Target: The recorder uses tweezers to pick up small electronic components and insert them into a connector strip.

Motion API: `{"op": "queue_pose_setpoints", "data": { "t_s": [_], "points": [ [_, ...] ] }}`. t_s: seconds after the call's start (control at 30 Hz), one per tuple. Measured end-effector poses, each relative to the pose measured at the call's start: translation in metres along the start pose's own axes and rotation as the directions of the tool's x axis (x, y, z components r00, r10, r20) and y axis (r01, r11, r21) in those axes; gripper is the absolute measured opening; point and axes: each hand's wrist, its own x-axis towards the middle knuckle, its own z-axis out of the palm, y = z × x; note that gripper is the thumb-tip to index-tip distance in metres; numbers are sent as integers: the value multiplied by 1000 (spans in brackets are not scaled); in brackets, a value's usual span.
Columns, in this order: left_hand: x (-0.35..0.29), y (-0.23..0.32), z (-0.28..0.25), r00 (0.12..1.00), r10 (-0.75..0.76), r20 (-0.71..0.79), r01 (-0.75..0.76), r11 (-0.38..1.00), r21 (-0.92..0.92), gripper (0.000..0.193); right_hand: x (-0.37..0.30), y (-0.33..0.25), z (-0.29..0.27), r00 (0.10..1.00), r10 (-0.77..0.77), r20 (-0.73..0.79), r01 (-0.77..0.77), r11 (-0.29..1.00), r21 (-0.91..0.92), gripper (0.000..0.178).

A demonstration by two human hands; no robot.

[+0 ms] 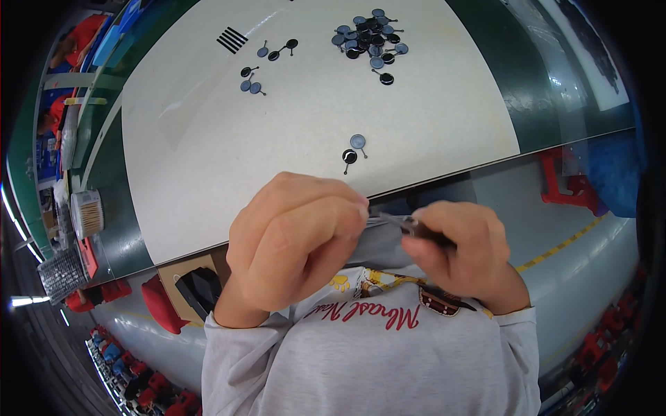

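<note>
Just past the table's near edge, my two hands are raised close together in front of my shirt. My left hand (295,239) is closed in a pinch; what lies between its fingertips is mostly hidden. My right hand (465,249) grips a small dark piece (430,234) between thumb and fingers. A thin greyish strip (390,220) spans the gap between the hands, blurred. Beyond them on the white board lie a grey-blue disc with a thin stem (357,141) and a black disc with a stem (349,157).
A pile of black and grey-blue stemmed discs (371,35) sits at the far right of the white board (208,173). Several more discs (256,88) and a row of black strips (232,40) lie farther left. A tub of cotton swabs (88,213) stands at the left edge.
</note>
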Motion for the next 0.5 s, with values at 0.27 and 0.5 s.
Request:
{"op": "queue_pose_setpoints", "data": {
  "t_s": [0.27, 0.5],
  "points": [
    [-2, -3, 0, 999, -40, 11, 40, 999, 24, 25, 11, 3, -13, 586, 422, 692, -765, 6, 644, 24],
    [-6, -3, 10, 978, -199, -55, 192, 975, -112, 25, 0, 0, -3, 829, 458, 322, -552, 571, 608, 24]
  ]
}}
